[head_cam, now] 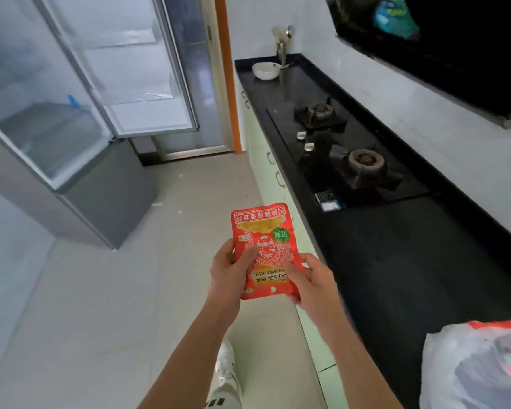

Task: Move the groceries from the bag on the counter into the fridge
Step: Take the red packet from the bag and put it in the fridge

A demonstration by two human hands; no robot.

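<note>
A flat red food packet (264, 240) with printed writing is held out over the floor, in front of the counter edge. My left hand (229, 271) grips its lower left side, thumb on the front. My right hand (309, 283) grips its lower right corner, thumb on the front too. The white plastic grocery bag (472, 367) sits on the black counter (396, 261) at the bottom right, with something red showing at its top. The fridge (71, 149) stands at the left with its upper door (136, 69) swung open and pale shelves showing inside.
A two-burner gas hob (345, 149) is set into the counter. A white bowl (265, 70) and a utensil holder (282, 45) stand at the far end. A dark range hood (443, 51) hangs on the wall above. Pale floor tiles lie between me and the fridge.
</note>
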